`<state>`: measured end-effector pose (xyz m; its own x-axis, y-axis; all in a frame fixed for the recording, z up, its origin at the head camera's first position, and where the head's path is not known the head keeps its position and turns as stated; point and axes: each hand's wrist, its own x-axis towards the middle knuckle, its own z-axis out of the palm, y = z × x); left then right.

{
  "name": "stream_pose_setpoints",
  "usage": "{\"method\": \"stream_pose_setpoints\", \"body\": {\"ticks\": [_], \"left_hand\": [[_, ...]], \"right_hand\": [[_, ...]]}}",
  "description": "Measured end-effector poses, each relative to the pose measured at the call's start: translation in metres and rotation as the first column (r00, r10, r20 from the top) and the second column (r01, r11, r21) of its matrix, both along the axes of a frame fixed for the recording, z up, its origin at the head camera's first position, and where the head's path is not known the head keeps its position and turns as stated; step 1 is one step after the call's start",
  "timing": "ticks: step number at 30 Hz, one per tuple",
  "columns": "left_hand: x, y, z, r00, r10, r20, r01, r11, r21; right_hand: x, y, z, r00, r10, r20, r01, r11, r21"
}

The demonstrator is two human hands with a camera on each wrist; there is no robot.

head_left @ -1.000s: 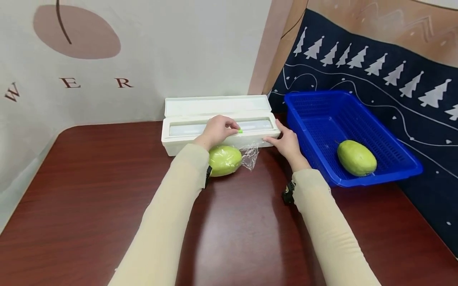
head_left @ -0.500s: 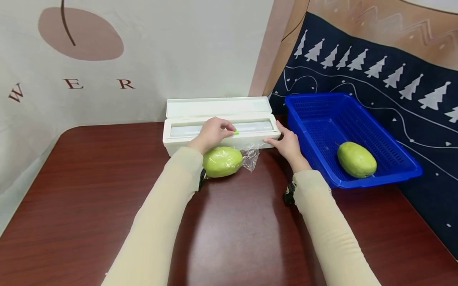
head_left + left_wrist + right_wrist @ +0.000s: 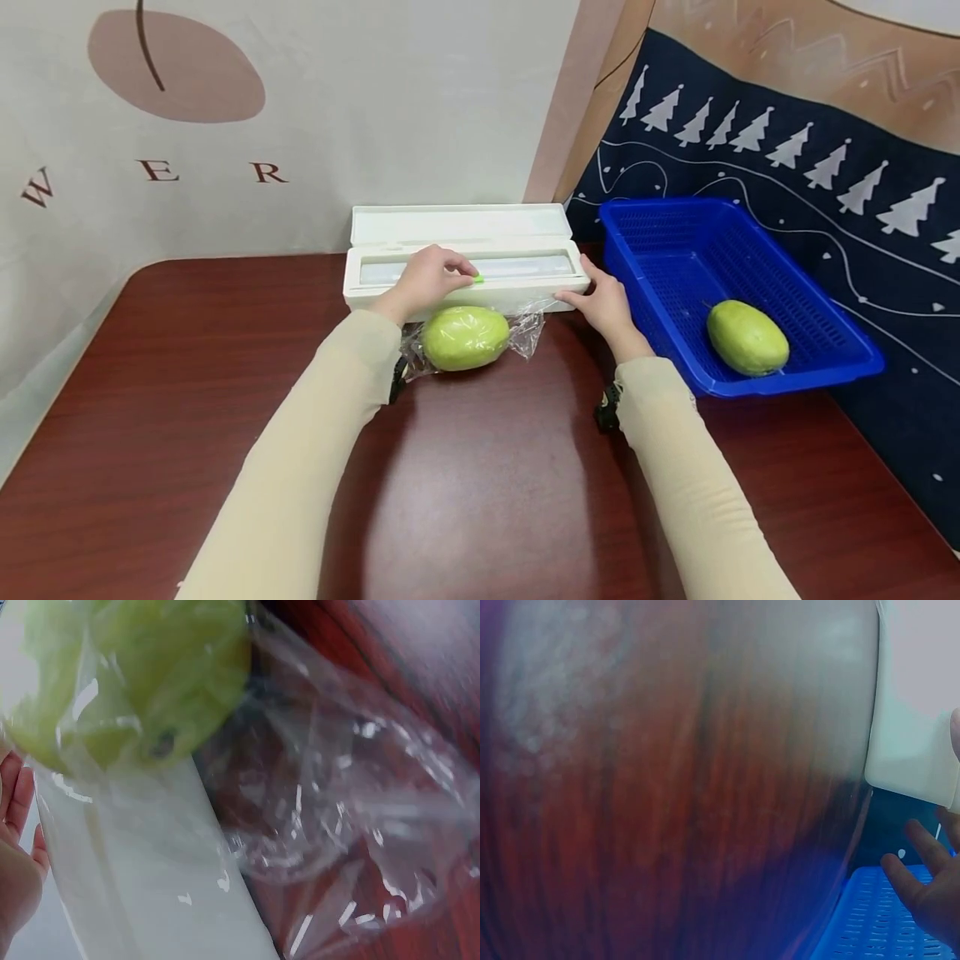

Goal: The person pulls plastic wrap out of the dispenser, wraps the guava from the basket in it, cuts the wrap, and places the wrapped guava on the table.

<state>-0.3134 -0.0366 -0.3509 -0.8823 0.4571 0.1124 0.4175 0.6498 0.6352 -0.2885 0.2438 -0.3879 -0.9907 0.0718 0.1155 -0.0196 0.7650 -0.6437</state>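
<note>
A crowded front edge at the white box (image 3: 540,297)

From my seat far off, I am seeing the left hand (image 3: 424,282) pinching a small green tab (image 3: 478,279) on the box's front rim between thumb and fingertips. The right hand (image 3: 604,307) is gripping the box's right end, its thumb pressing on the front face. The box is sitting toward the back of the table, its lid (image 3: 461,223) standing raised behind the long opening.

The wrapped fruit (image 3: 466,338), green under clear film (image 3: 527,332), is lying just in front of the box, between the two forearms and nearer the left. It is blocking part of the box's front from my head view, and loose film is spreading out at both its ends. (In my left wrist view, fruit and film are filling most of the picture, so I am seeing little of that hand there.)

Farther out, the blue basket (image 3: 806,381) is standing close beside the right hand, leaving little room on that side, with a second green fruit (image 3: 747,337) resting inside. Pale sleeves (image 3: 292,450) are crossing the dark red-brown tabletop (image 3: 480,500). Behind everything, a pale wall covering (image 3: 420,108) is meeting a navy cloth (image 3: 780,208) printed with white trees.
</note>
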Motion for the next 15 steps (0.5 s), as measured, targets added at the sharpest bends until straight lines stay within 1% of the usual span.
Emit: {"method": "stream_pose_setpoints", "body": {"ticks": [9,13,15], "left_hand": [[0.001,-0.008,-0.002,0.999,-0.017,-0.047,0.017,1.0,-0.008],[0.001,-0.015,-0.001,0.998,-0.01,-0.057,0.009,1.0,-0.016],[0.003,-0.021,-0.001,0.998,-0.003,-0.059,0.002,1.0,-0.017]], "right_hand": [[0.0,0.0,0.0,1.0,0.004,-0.005,-0.004,1.0,0.013],[-0.001,0.001,0.0,1.0,0.004,0.001,-0.004,1.0,0.014],[-0.001,0.001,-0.001,1.0,0.002,0.005,-0.002,1.0,0.013]]}}
